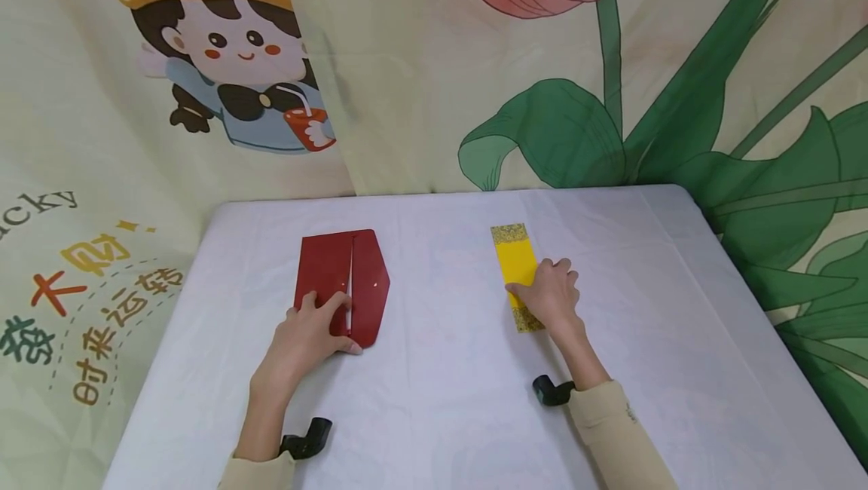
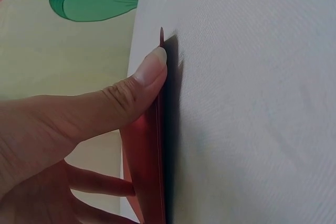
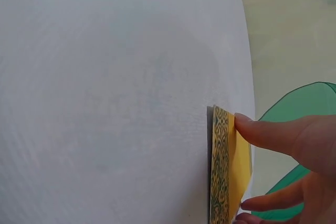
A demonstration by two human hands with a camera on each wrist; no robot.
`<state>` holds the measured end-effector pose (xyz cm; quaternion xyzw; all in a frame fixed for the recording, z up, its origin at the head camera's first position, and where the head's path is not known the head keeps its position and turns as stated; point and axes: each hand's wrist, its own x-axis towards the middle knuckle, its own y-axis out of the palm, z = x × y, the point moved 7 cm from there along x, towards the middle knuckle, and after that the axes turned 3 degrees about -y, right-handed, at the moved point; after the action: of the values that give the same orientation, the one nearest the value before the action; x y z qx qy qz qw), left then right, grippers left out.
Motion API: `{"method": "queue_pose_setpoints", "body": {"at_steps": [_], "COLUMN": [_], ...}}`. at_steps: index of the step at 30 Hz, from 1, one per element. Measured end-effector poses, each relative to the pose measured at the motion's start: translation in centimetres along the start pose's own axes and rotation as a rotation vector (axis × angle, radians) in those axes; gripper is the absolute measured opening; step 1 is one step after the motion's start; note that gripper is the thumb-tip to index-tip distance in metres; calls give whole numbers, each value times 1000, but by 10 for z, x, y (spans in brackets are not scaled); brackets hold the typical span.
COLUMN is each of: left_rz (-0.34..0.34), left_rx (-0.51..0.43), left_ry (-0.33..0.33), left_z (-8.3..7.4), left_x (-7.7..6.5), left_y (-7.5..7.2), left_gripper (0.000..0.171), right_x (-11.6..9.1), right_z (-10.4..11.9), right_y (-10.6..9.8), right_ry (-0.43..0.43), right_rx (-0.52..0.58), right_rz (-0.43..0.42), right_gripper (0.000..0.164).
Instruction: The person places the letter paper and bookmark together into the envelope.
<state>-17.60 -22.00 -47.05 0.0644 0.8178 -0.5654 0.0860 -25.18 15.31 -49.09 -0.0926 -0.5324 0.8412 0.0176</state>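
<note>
Red flapped paper envelope (image 1: pixel 324 260) lies on white cloth (image 1: pixel 434 399) under your left hand (image 1: pixel 308 335), pinch or touch unclear; your right hand (image 1: pixel 552 295) pinches a yellow rectangular paper strip (image 1: pixel 517 258), whose scrolled border (image 3: pixel 220 156) only the right-wrist view resolves.

The right hand (image 3: pixel 312 153) reached in from the right edge, its thumb on one side of a yellow card (image 3: pixel 240 163) and two fingers lower down at its far side. A dark ornamental band (image 3: pixel 220 169) ran along the card's nearer end, beside a narrow shadow on the white cloth (image 3: pixel 105 98). Beyond stood a pale backdrop (image 3: pixel 283 40) printed with green leaves (image 3: pixel 304 103).
</note>
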Motion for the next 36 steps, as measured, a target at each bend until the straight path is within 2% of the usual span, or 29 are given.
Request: {"method": "queue_pose_setpoints", "body": {"at_steps": [9,17,21,29,36], "left_rz": [4,4,3,-2,-4], "left_rx": [-7,-16,-15,-13,-18], "left_ry": [-4,-3,-1,2,7], "left_z": [0,1,1,1,2], "left_x": [-1,-2,-2,-2,0], "left_y": [0,0,0,-1,0], "left_gripper": [69,69,68,69,68], "right_x": [1,2,3,5,4], "right_z": [-2,-6,-4,-3,0], "right_y": [0,0,1,5,10], "right_ry": [16,25,28,89,52], "right_rx": [41,150,240,429,614], "right_rz": [15,23,59,132,168], "right_gripper": [65,61,54,46,43]}}
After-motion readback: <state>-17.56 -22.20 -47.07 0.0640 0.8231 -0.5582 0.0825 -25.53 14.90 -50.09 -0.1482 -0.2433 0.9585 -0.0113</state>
